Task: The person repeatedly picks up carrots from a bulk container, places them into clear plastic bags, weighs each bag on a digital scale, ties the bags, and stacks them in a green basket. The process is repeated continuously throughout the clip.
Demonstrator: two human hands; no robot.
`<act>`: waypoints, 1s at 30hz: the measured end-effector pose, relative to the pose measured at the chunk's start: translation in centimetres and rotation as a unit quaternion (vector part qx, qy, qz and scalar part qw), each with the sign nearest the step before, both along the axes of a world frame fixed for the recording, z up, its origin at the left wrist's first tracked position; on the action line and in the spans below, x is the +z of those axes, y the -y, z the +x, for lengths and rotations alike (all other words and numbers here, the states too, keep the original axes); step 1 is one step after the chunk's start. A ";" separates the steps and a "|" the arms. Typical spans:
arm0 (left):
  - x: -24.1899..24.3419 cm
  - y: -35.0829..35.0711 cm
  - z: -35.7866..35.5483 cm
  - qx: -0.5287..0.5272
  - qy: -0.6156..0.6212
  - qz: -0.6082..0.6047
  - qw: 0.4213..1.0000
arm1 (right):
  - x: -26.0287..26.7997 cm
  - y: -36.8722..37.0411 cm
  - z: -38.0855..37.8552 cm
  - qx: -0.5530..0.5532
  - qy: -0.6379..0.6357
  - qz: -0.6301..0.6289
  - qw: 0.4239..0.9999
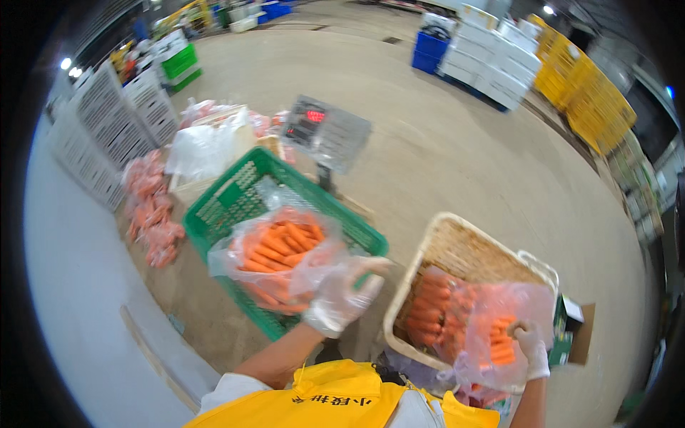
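My left hand [348,294], in a thin pale glove, is over the near side of a green plastic crate [235,190], thumb and fingers apart with nothing between them. Beside it, in the crate, sits an open clear plastic bag [332,235] full of carrots [275,249]. To the right, a cream plastic tub [412,267] holds bagged carrots [431,305] and an open plastic bag [514,299] with carrots showing through it. My right hand [530,345], gloved, has curled fingers against that bag; whether they grip the plastic or a carrot is unclear.
A scale display [326,131] on a post stands behind the green crate. Filled bags [155,214] lie on the floor at left, near a white-plastic-covered crate [200,152]. White cartons [487,59] and yellow crates [594,96] stand farther off. An open cardboard box [583,334] is right of the tub.
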State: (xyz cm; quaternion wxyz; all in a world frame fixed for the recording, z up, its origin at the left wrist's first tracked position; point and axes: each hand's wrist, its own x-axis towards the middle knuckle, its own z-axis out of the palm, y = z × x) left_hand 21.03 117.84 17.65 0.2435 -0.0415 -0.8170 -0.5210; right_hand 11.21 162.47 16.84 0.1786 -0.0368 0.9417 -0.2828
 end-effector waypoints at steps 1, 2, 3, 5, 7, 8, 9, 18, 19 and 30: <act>0.2 -4.4 -1.3 -0.113 0.009 0.050 0.992 | -1.6 -3.0 1.1 -0.054 0.008 0.107 0.993; 0.2 -9.2 -2.8 -0.204 -0.015 0.037 0.978 | -3.5 -5.2 2.1 -0.016 -0.077 0.107 0.991; 0.0 -13.7 -3.7 -0.297 -0.003 0.042 0.954 | -5.3 -6.8 3.3 -0.009 -0.130 0.151 0.980; -1.0 -22.5 -6.1 -0.435 -0.036 0.053 0.898 | -7.2 -9.3 5.7 -0.033 -0.112 0.096 0.989; -2.3 -29.6 -8.4 -0.483 0.038 0.012 0.875 | -7.8 -10.2 7.0 0.042 -0.001 0.174 0.984; -2.9 -32.4 -9.7 -0.489 0.109 -0.072 0.862 | -7.5 -10.3 7.6 0.034 0.039 0.198 0.979; -3.7 -34.1 -11.3 -0.500 0.120 -0.176 0.839 | -7.4 -10.0 8.0 0.039 0.021 0.210 0.977; -10.4 -33.0 -15.8 -0.236 0.234 -0.423 0.843 | -9.7 -8.1 8.6 -0.167 0.198 0.023 0.966; -10.6 -33.2 -15.6 -0.234 0.208 -0.430 0.847 | -10.0 -8.2 9.1 -0.333 0.257 -0.151 0.895; -13.1 -34.0 -16.2 -0.392 0.125 -0.429 0.805 | -11.6 1.8 7.9 -0.457 0.000 -0.043 0.888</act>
